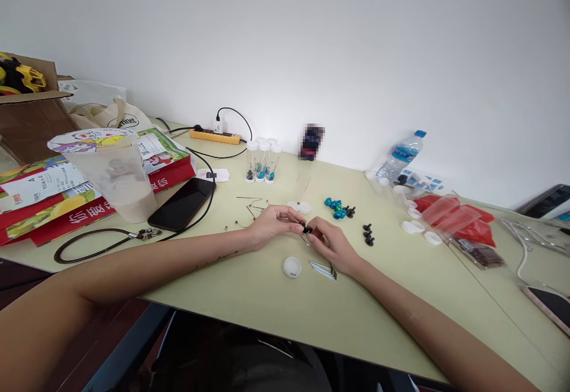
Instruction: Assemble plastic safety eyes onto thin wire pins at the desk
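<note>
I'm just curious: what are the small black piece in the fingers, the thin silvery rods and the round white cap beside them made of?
Small black piece: perhaps plastic, solid black; finish too small to judge. Thin silvery rods: probably smooth metal, from their gleam. Round white cap: likely matte plastic, being opaque white.

Near edge: open tabletop (253,294), room to slide!
Left: phone (181,205) and tall cup (118,187) block it.
Ahead: capped tubes (252,159) stand guard.
Right: black pieces (369,237), then space.
</note>
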{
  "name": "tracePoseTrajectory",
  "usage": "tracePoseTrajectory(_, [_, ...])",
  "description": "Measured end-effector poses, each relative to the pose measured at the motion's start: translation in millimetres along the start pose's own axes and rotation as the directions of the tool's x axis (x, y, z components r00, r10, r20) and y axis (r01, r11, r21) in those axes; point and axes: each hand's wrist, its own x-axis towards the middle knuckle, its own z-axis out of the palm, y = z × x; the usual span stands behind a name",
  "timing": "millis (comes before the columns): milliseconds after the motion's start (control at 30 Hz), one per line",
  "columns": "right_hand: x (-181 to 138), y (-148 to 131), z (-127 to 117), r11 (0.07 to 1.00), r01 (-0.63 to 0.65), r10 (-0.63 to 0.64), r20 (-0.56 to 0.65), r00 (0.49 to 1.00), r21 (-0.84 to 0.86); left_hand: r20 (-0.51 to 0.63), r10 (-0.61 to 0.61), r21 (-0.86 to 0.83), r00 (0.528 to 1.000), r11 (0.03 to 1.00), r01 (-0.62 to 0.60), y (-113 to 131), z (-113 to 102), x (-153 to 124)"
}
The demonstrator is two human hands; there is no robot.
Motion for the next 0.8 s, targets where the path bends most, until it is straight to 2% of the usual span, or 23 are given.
tracePoseTrajectory(100, [-0.5,0.5,2.6,0.998,0.051,-0.054,-0.062,0.997,-0.049,0.021,-0.024,0.009,0.999,1.000,0.024,-1.7,-0.1,0.6])
tracePoseTrajectory(233, [-1.5,2.1,4.9,0.991,0.086,-0.091,-0.048,0.995,-0.099,0.057,-0.025,0.044,0.998,0.999,0.022,-3.8,-1.3,1.1])
tracePoseTrajectory(500, [-1.2,1.6,3.0,0.993,0.076,-0.076,-0.004,0.997,-0.086,0.065,0.029,0.131,0.997,0.991,-0.037,-1.6,0.1,-0.2])
tracePoseTrajectory(633, [-0.1,2.3,0.8,1.000,-0.003,0.001,-0.079,0.997,-0.016,0.053,0.136,0.156,0.989,0.977,-0.143,-2.2,1.1,0.7])
tracePoseTrajectory(733, [0.9,4.1,0.9,0.995,-0.087,0.094,-0.160,0.983,0.051,0.079,0.175,0.294,0.981,0.937,-0.191,-3.2,0.1,1.5])
tracePoseTrajectory(800, [1.2,5.9,1.9,0.988,-0.109,0.128,-0.187,0.974,0.110,0.128,0.184,0.471,0.975,0.853,-0.223,-2.4,0.1,0.5])
